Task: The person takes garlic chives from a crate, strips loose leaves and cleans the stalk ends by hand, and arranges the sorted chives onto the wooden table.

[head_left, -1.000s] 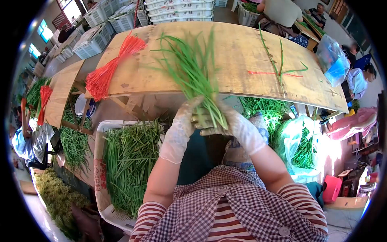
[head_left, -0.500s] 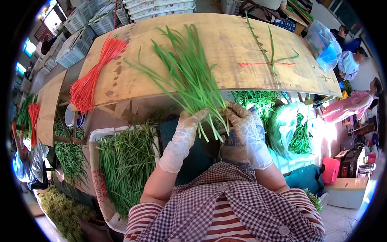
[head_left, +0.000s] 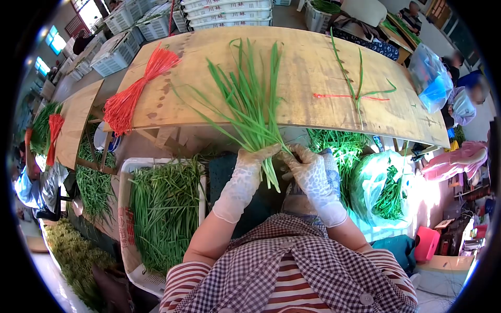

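Observation:
A loose bunch of long green leaves (head_left: 245,99) fans out over the near edge of the wooden table (head_left: 302,68). Its cut ends point down towards my body. My left hand (head_left: 250,167), in a whitish glove, is closed round the lower part of the bunch. On its right, my right hand (head_left: 308,169), gloved too, pinches at the edge of the stalks with thumb and fingers together. A red tie (head_left: 376,98) lies on the table at the right, with a few green stalks (head_left: 358,83) across it.
Red strings (head_left: 136,94) lie bundled at the table's left. A white crate (head_left: 125,208) of greens stands below left. Under the table at right are more greens and a clear plastic bag (head_left: 365,177). Stacked white crates (head_left: 229,13) and several people are farther off.
The bunch has gone from blurred to still, and its stalks are gathered closer together. My right hand has moved from beneath the stalks to their right edge, its fingers now pinched.

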Demonstrator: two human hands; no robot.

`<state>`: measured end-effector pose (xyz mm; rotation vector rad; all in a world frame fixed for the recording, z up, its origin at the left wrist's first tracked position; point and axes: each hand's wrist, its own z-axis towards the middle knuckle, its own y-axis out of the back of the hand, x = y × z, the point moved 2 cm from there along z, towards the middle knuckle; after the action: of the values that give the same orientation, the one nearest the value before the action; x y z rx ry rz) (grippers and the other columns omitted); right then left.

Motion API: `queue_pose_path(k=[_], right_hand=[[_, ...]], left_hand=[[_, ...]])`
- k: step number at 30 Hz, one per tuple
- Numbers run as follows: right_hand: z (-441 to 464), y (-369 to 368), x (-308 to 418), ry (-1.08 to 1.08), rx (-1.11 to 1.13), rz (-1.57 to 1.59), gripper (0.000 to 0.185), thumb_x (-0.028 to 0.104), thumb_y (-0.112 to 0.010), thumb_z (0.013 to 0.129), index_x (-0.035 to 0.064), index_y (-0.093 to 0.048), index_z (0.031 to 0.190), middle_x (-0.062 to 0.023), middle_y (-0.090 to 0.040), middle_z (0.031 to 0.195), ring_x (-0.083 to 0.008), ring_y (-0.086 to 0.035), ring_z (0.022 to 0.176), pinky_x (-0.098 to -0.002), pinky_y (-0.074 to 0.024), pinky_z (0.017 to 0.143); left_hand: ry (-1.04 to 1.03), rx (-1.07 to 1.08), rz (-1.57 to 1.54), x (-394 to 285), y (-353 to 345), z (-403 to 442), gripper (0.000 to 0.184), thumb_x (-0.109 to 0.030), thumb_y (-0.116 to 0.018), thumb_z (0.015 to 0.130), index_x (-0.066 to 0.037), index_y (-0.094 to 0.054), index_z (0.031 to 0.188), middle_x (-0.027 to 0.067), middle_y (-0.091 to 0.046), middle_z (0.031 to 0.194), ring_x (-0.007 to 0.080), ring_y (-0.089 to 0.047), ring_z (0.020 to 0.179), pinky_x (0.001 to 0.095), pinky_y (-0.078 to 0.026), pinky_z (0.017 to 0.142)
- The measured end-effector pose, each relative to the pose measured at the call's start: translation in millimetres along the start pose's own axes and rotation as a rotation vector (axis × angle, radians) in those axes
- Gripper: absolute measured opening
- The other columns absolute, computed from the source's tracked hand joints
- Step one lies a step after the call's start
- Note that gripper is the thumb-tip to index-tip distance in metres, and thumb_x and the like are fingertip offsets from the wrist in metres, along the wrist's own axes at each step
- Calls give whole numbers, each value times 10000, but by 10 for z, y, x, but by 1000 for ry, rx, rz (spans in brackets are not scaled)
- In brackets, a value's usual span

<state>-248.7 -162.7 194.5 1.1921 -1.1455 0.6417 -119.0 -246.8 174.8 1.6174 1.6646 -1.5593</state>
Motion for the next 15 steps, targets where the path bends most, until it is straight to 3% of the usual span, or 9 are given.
queue_pose_path(k=[1,4,7,10,13,15], right_hand=[[29,-16,-112,75,-48,1,280,229,-614,915,12,-643,1090,-251,-651,888,-339,-669,777,-379,-510,662],[10,30,-40,83,-18,-23,268,210,-638,887,9,-654,1064,-230,-664,889,-326,-673,777,-378,-518,671],[-9,47,13,-70,76,245,251,208,-638,885,4,-663,1029,-219,-668,871,-331,-672,779,-369,-526,681],[-24,80,31,184,8,-72,250,217,-623,906,2,-668,1024,-196,-678,852,-282,-676,747,-340,-527,690],[2,91,-19,60,-25,-99,260,230,-638,899,4,-672,1025,-170,-684,849,-209,-665,741,-318,-521,707],[40,99,-41,-70,31,104,271,233,-661,881,-2,-675,1016,-145,-689,851,-169,-648,749,-309,-517,723]], left_hand=[[36,-25,39,-2,-25,10,360,61,-661,808,45,-568,1156,149,-676,1054,202,-668,946,285,-555,788],[-45,103,-151,-50,-186,-74,361,48,-671,811,25,-574,1158,146,-674,1065,196,-662,963,288,-551,805],[42,9,-104,-53,-214,-101,374,42,-676,816,10,-571,1175,122,-669,1078,180,-656,934,288,-547,810],[-1,-98,18,-72,-222,-97,402,61,-683,803,12,-570,1186,92,-665,1066,164,-648,899,290,-547,800],[-106,-100,83,-54,-185,-73,351,74,-689,791,15,-602,1126,94,-666,1032,166,-653,874,297,-550,785],[-81,-78,61,-88,-209,-141,333,72,-694,786,27,-605,1104,112,-668,1016,177,-662,847,304,-561,762]])
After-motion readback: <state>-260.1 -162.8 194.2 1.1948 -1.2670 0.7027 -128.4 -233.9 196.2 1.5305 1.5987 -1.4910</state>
